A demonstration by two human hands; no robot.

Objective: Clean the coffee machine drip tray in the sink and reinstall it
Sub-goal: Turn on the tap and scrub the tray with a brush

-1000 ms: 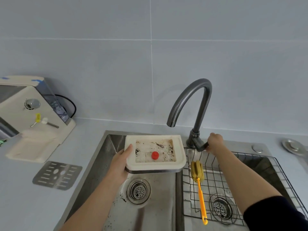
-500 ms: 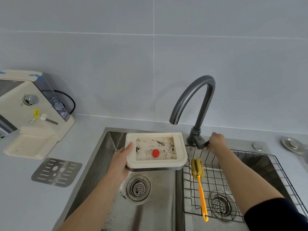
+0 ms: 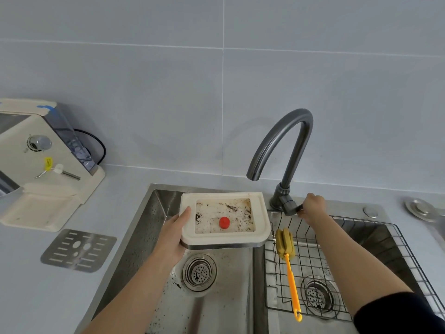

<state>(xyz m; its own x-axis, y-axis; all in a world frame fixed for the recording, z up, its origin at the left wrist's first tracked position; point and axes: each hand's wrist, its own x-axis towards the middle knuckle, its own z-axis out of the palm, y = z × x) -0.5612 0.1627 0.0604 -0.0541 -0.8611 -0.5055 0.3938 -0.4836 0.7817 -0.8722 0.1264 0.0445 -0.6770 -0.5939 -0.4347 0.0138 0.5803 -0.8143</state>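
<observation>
Left hand (image 3: 174,233): grasps drip tray (image 3: 224,239) by its left edge.
Drip tray: above left basin of sink (image 3: 149,227); holds red float (image 3: 224,223), dark specks (image 3: 231,207).
Right hand (image 3: 313,206): clenched around faucet handle (image 3: 291,209) behind sink.
Wire basket (image 3: 310,239): in sink's right basin; holds brush (image 3: 284,243).

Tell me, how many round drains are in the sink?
2. One drain is in the left basin, below the drip tray; the other drain is in the right basin, under the wire rack. None looks hidden.

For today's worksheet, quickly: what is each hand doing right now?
Left hand: holds the stained cream plastic drip tray by its left edge.
Right hand: grips the dark grey metal faucet handle.
</observation>
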